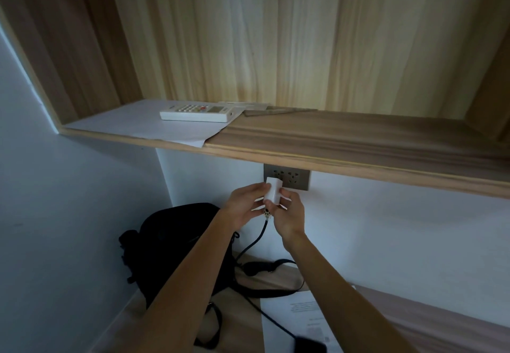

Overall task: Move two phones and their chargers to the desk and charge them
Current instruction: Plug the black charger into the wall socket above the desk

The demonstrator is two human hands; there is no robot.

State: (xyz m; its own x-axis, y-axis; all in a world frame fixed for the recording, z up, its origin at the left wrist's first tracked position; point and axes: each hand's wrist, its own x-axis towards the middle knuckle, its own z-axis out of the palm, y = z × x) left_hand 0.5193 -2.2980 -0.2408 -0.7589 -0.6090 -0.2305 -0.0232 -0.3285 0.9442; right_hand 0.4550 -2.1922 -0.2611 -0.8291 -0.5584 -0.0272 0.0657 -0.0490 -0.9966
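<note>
Both our hands, left hand [242,207] & right hand [290,214], grip the white charger [271,192] at the wall socket [296,180] under the shelf [331,137]; black cable [259,238] hangs twd the surface [242,322]. We can't read print on the sheet [300,316].

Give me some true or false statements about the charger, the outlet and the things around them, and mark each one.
1. The left hand and the right hand both grip the white charger in front of the wall outlet. True.
2. A black cable hangs down from the white charger. True.
3. The black bag sits right of the hands. False: it stands on the desk, left of them.
4. The remote control lies on the desk. False: it lies on a sheet of paper on the shelf.
5. The wall outlet is above the shelf. False: it is just beneath it.
</note>
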